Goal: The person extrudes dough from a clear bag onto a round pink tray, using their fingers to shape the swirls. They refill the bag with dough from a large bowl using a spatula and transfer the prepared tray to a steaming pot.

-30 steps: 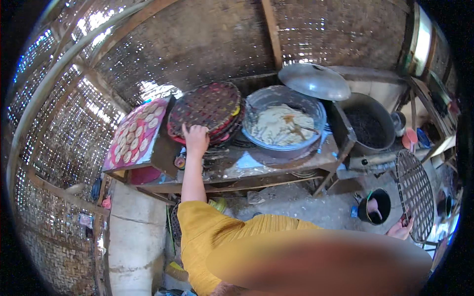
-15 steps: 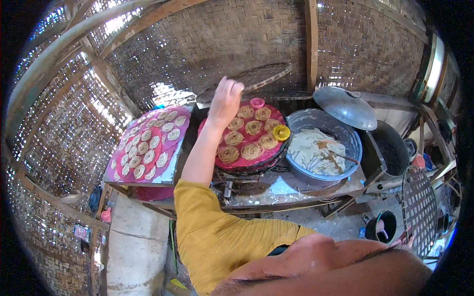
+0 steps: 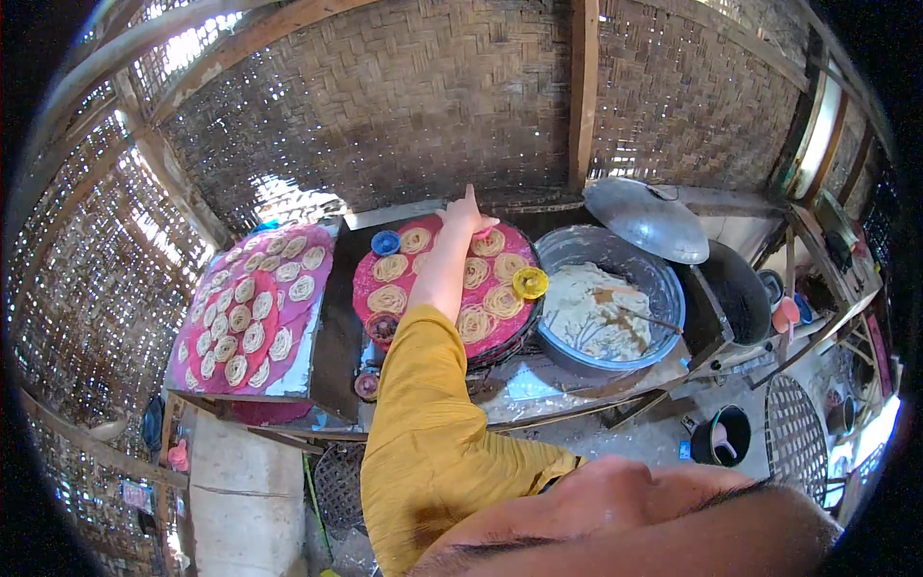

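My left hand [image 3: 464, 213] reaches over the far edge of a round tray covered in pink cloth [image 3: 365, 279]. One finger stretches away from me and the others spread sideways; I see nothing held. Right beside the hand is a small pink cup [image 3: 485, 231], and whether they touch is unclear. Flat coiled noodle-like rounds [image 3: 474, 324] lie on the cloth. Among them stand a blue cup [image 3: 386, 242], a yellow cup [image 3: 530, 283] and a reddish-brown cup [image 3: 383, 328]. My right hand is out of sight.
Left stands a surface with more coiled rounds on pink cloth [image 3: 298, 348]. On the right are a blue tub of pale dough [image 3: 596, 317] with a stick in it, a metal lid [image 3: 646, 219] and a dark pot [image 3: 735, 288]. A woven tray [image 3: 796, 433] and a black bucket [image 3: 720, 435] are lower right.
The woven tray that my left hand held above the pink cloth is no longer visible there. That hand has moved slightly right, and my right hand has left the view. The whole view has shifted.
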A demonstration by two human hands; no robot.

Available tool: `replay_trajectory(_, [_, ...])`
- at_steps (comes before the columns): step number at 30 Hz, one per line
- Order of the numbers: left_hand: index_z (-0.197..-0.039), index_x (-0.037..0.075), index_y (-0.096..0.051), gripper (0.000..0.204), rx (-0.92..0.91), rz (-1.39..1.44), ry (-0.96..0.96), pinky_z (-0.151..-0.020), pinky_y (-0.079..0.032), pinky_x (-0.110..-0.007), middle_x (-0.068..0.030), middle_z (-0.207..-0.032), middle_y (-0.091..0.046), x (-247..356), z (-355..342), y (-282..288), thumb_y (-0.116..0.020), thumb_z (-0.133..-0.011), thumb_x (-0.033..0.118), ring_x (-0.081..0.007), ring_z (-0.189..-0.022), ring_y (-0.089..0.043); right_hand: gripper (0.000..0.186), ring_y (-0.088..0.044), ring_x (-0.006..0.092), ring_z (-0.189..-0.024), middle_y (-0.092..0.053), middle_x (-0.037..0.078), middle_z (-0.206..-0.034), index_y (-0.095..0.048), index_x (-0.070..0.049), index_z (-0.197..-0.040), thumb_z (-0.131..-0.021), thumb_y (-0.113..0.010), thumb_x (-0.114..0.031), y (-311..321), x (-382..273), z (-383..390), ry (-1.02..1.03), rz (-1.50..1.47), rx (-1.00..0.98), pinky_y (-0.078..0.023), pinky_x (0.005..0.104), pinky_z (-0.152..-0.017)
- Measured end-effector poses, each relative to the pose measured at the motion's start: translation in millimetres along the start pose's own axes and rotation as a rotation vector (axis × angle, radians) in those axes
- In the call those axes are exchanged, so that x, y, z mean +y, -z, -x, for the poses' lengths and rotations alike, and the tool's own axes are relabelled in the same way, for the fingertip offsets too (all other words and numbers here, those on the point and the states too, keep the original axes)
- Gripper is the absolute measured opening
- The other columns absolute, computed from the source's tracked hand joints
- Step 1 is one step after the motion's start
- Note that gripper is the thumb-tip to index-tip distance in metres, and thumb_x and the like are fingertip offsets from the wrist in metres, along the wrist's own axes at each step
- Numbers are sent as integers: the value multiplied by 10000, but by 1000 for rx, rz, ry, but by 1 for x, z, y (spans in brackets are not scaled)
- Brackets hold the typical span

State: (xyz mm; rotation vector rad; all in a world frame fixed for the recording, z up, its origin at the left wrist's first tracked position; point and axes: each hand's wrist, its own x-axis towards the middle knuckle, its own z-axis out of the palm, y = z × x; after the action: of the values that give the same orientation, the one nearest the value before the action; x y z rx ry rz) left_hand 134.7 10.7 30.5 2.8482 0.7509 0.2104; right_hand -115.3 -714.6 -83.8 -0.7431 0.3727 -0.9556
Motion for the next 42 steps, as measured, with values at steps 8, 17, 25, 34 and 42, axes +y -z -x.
replay_trajectory(8, [-1293,38,-162,946,4,19,-275,-849,-394,-363,-240,-1039,-493,8,-4,-26,-706,-571,317,-348,-967,-486,326,-474,315,-996,-447,234,-1092,-427,133,-1034,-825,-463,-114,-2,9,-13,6,-36,-39,-380,360,-885])
replay_trajectory(17, [-1172,-33,-358,715,477,500,-345,-794,-408,-345,-212,-908,-486,29,27,27,-648,-545,151,-286,-885,-504,329,-479,304,-988,-448,231,-1094,-428,123,-1042,-814,-478,-109,-5,41,-49,-37,-74,-143,-374,353,-885])
replay_trajectory(25, [-1281,64,-226,836,-261,91,-680,-844,-387,-344,-227,-1058,-455,72,112,-15,-637,-578,252,-313,-990,-465,332,-458,305,-1018,-453,234,-1093,-426,117,-1050,-808,-479,-104,-71,38,-32,-142,-18,-1,-347,361,-909])
replay_trajectory(34, [-1200,30,-337,635,361,313,-780,-804,-398,-360,-224,-1061,-422,51,118,15,-563,-607,44,-334,-922,-451,328,-471,296,-994,-471,202,-1068,-465,65,-1052,-794,-482,-137,-38,40,-64,-175,-25,-125,-368,352,-879])
replay_trajectory(42, [-1249,6,-233,860,332,165,141,-751,-459,-349,-157,-840,-589,-125,26,50,-668,-527,179,-306,-818,-564,323,-472,285,-1004,-467,199,-1086,-475,52,-1061,-800,-464,-139,-19,51,-71,-171,54,-125,-357,342,-889])
